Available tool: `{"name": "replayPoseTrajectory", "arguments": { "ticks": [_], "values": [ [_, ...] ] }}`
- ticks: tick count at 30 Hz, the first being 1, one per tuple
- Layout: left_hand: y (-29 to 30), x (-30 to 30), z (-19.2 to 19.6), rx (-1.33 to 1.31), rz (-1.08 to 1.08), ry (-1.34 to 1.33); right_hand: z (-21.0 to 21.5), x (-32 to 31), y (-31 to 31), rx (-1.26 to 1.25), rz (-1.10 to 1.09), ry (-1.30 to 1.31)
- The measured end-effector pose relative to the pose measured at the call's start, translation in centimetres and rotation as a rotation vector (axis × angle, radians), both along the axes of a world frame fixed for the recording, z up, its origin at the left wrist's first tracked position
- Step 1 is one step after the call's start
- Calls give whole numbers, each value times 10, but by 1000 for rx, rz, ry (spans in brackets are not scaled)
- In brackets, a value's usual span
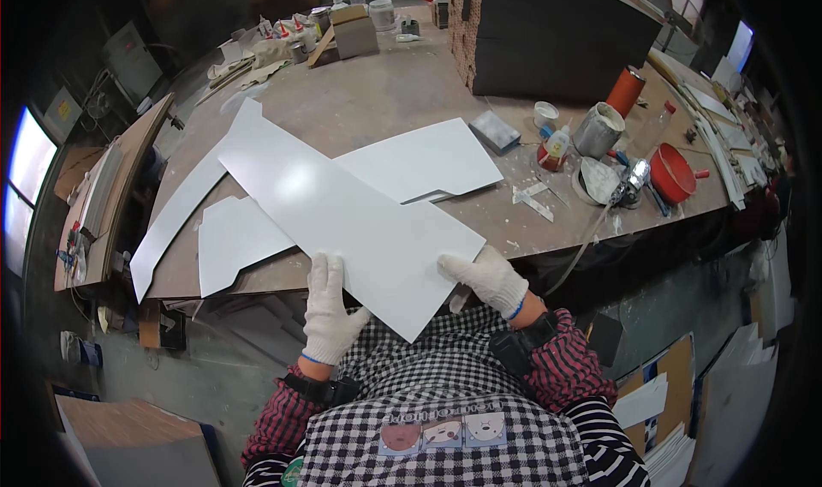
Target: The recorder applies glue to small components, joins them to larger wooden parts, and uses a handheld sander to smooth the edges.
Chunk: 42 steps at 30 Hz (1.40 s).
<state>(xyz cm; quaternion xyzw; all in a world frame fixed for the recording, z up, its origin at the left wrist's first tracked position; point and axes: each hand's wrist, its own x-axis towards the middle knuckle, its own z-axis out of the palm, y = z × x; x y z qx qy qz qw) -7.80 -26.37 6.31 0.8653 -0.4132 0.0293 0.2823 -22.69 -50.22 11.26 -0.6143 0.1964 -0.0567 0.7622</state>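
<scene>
A long white panel (342,204) lies slantwise over the near edge of the brown workbench (377,101), its near end hanging off the edge toward me. My left hand (330,311), in a white knit glove, grips that near end from the left, fingers on top. My right hand (486,278), also gloved, holds the panel's near right corner. Under the panel lie other white cut sheets: one to the right (437,157), a smaller one at the left (231,239) and a narrow strip (175,217).
On the bench's right part stand a metal can (598,130), an orange-red cylinder (625,91), a red funnel-shaped bowl (672,173), a glue bottle (556,147) and a grey block (495,131). A dark board stack (548,33) stands behind. Bottles and a cardboard box (354,31) sit at the far end.
</scene>
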Motion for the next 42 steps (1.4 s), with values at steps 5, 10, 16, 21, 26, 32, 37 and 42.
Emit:
{"name": "replayPoseTrajectory", "arguments": {
  "ticks": [5,10,16,21,26,32,37,42],
  "values": [
    [-2,-5,-8,-43,22,-24,-46,-5,7,221,-45,27],
    [-2,-3,-14,-69,47,-41,-63,-10,13,262,-39,10],
    [2,-3,-20,-120,56,-40,-74,-17,9,188,16,-37],
    [3,-3,-18,-95,73,-91,-73,-24,0,200,-84,28],
    [3,0,-18,-107,62,-160,-72,-29,-7,179,-210,79],
    [2,3,-18,-64,58,-205,-72,-27,-5,275,-372,69],
    [-8,-6,-4,-24,68,-325,-72,-33,-8,317,-358,27],
    [-30,-4,23,8,-134,-343,-47,-40,-20,135,-372,97]
  ]
}}
